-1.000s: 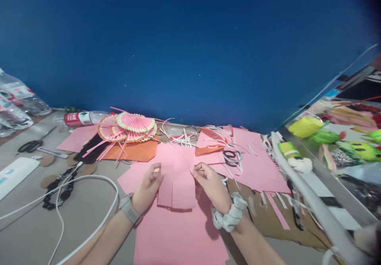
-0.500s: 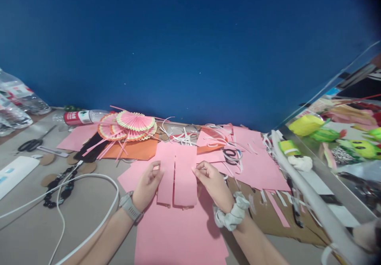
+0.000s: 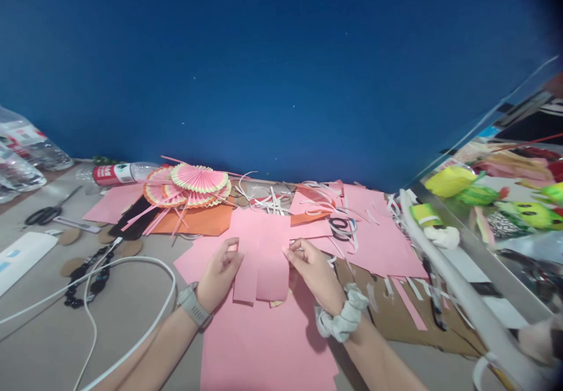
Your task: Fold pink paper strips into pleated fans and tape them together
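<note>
Both hands hold up a pink paper sheet (image 3: 264, 250) cut into hanging strips. My left hand (image 3: 219, 275), with a grey watch on its wrist, pinches the sheet's left edge. My right hand (image 3: 313, 272), with a white scrunchie at the wrist, pinches the right edge. Beneath them a large pink sheet (image 3: 264, 350) lies flat on the table. More pink sheets (image 3: 373, 244) are spread to the right.
Pleated pink paper fans (image 3: 197, 183) lie on orange paper (image 3: 206, 221) at the back. Scissors (image 3: 44, 212), a lying bottle (image 3: 118, 173), a white cable (image 3: 132, 297) and black beads (image 3: 88, 274) are left. White paper strips (image 3: 272, 200) are behind. A glass panel with toys (image 3: 505, 203) is right.
The two halves of the cut pink sheet have come closer together and the sheet sits slightly lower between the hands. Both hands stay almost where they were.
</note>
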Demonstrator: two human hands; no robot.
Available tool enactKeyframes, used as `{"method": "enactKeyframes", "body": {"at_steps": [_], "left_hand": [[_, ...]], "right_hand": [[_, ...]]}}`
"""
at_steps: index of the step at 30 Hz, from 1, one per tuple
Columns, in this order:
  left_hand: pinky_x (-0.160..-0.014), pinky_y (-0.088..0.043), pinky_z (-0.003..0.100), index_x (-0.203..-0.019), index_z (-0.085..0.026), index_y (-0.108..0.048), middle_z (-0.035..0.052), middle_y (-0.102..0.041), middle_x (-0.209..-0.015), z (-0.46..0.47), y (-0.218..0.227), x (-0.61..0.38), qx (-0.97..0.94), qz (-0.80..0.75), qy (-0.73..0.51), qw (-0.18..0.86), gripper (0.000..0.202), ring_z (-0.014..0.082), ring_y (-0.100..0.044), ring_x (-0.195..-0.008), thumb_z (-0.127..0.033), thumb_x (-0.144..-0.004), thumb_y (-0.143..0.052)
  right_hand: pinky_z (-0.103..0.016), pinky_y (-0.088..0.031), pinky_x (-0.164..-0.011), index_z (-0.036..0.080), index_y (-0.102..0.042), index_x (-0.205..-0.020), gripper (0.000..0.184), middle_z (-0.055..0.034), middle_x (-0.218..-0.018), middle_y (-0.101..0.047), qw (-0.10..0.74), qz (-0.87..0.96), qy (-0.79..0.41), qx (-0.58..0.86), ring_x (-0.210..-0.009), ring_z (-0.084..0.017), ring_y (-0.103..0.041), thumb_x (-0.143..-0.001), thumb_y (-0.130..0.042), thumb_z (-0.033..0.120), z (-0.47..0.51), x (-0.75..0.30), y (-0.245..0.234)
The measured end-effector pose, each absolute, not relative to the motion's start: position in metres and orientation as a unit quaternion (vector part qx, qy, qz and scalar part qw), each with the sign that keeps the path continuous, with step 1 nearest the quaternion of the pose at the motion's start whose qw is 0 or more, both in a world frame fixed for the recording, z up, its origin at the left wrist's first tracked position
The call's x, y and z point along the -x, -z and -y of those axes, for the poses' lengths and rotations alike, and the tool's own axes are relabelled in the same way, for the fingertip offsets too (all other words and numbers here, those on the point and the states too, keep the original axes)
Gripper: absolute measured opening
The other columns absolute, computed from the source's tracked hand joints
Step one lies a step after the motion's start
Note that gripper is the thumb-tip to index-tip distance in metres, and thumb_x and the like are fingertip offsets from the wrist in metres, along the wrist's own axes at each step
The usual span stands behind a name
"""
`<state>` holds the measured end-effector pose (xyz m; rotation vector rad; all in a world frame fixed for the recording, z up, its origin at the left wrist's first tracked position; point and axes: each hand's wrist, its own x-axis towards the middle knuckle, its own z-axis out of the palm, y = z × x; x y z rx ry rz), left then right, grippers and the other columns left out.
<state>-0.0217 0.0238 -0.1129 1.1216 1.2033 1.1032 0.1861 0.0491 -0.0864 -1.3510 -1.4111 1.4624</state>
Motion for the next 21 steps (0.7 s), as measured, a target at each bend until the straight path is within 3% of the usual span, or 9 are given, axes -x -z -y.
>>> {"method": "enactKeyframes", "body": {"at_steps": [9, 16, 18, 21], "left_hand": [[-0.048, -0.038, 0.019, -0.11, -0.018, -0.038, -0.0069, -0.053, -0.058, -0.024, 0.112, 0.021, -0.474, -0.514, -0.465, 0.544, 0.039, 0.0085, -0.047, -0.046, -0.042, -0.082, -0.051], [-0.05, -0.04, 0.02, -0.109, -0.017, -0.044, -0.0048, -0.057, -0.059, -0.021, 0.108, 0.023, -0.478, -0.536, -0.475, 0.509, 0.038, 0.0097, -0.049, -0.048, -0.042, -0.081, -0.053], [-0.056, -0.044, 0.022, -0.11, -0.017, -0.045, -0.002, -0.06, -0.066, -0.022, 0.108, 0.025, -0.472, -0.551, -0.494, 0.479, 0.039, 0.0114, -0.054, -0.055, -0.043, -0.081, -0.053], [-0.073, -0.047, 0.028, -0.118, -0.019, -0.044, 0.0059, -0.064, -0.093, -0.024, 0.109, 0.031, -0.454, -0.577, -0.528, 0.426, 0.042, 0.0168, -0.06, -0.081, -0.044, -0.085, -0.047]], "right_hand": [[-0.026, -0.043, -0.049, 0.023, -0.04, -0.078, 0.025, 0.004, -0.06, -0.056, 0.334, 0.552, -0.567, 0.512, -0.048, -0.013, -0.055, -0.083, -0.048, 0.046, -0.048, -0.19, 0.087], [-0.024, -0.039, -0.049, 0.023, -0.038, -0.077, 0.024, 0.0071, -0.055, -0.046, 0.307, 0.569, -0.575, 0.501, -0.047, -0.012, -0.049, -0.084, -0.046, 0.044, -0.038, -0.19, 0.081], [-0.023, -0.035, -0.05, 0.022, -0.04, -0.075, 0.023, 0.0082, -0.053, -0.038, 0.299, 0.583, -0.565, 0.503, -0.047, -0.01, -0.042, -0.082, -0.05, 0.042, -0.034, -0.195, 0.081], [-0.023, -0.029, -0.054, 0.021, -0.043, -0.073, 0.022, 0.0075, -0.057, -0.032, 0.282, 0.6, -0.552, 0.505, -0.052, -0.009, -0.033, -0.081, -0.053, 0.039, -0.028, -0.207, 0.079]]}}
